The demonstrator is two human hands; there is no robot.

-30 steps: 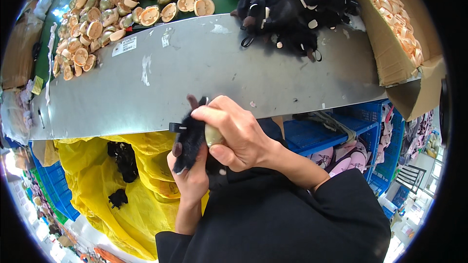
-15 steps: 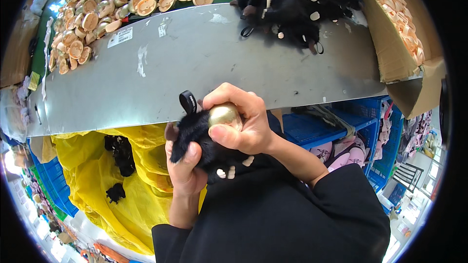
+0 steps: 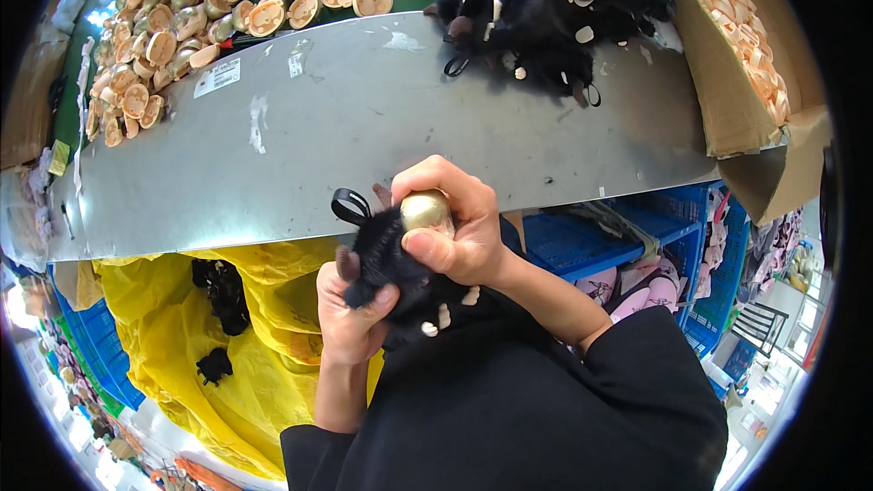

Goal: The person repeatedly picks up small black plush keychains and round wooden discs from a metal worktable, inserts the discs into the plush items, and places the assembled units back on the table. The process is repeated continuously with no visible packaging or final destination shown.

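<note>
A black plush toy (image 3: 382, 250) with brown ears, a black ribbon loop and pale felt pieces is held up before me, just off the table's near edge. My left hand (image 3: 353, 314) grips it from below, thumb pressed into the fur. Wrapped in my right hand (image 3: 464, 227) is a rounded, shiny gold plastic shell (image 3: 427, 211), its side against the plush. The fingers cover much of the shell, so how it joins the toy is hidden.
On the grey metal table (image 3: 346, 127) lie many gold and peach shell halves (image 3: 182, 18) at far left, and piled black plush toys (image 3: 546, 18) at far right. A cardboard box (image 3: 718, 91) holds peach parts. Below are a yellow bag (image 3: 182, 373) and blue crates (image 3: 582, 241).
The plush toy has turned and shifted slightly right in my hands, so both brown ears now show. My left hand has moved a little right; my right keeps its grip on the shell.
</note>
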